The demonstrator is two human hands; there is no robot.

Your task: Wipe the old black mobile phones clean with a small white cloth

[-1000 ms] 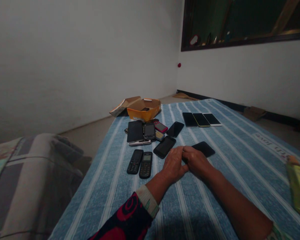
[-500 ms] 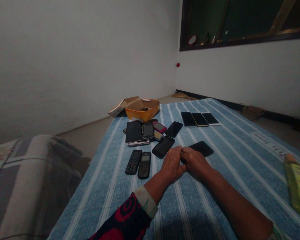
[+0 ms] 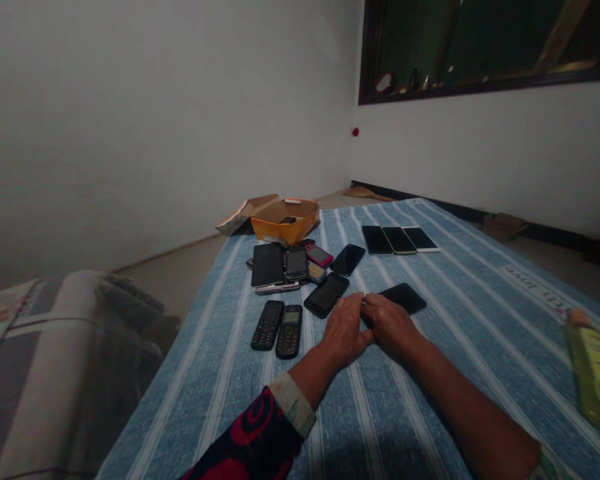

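Note:
My left hand point(image 3: 346, 330) and my right hand point(image 3: 389, 323) meet over the blue striped cloth point(image 3: 340, 427), backs upward, fingers curled and pressed together. Whatever lies within or beneath them, if anything, is hidden. A dark smartphone point(image 3: 404, 297) lies just beyond my right hand, partly covered by it. Close to my left fingertips rests a black smartphone point(image 3: 327, 295), with another black smartphone point(image 3: 349, 259) farther off. Left of my left hand are two keypad phones, one point(image 3: 267, 325) beside the other point(image 3: 289, 331).
A heap of phones point(image 3: 269, 262) lies before an open orange box point(image 3: 285, 231). Three smartphones point(image 3: 393, 240) form a row at the far right. A yellow-green bottle point(image 3: 594, 373) is at the right edge. Grey-striped fabric point(image 3: 55, 373) is at left, walls behind.

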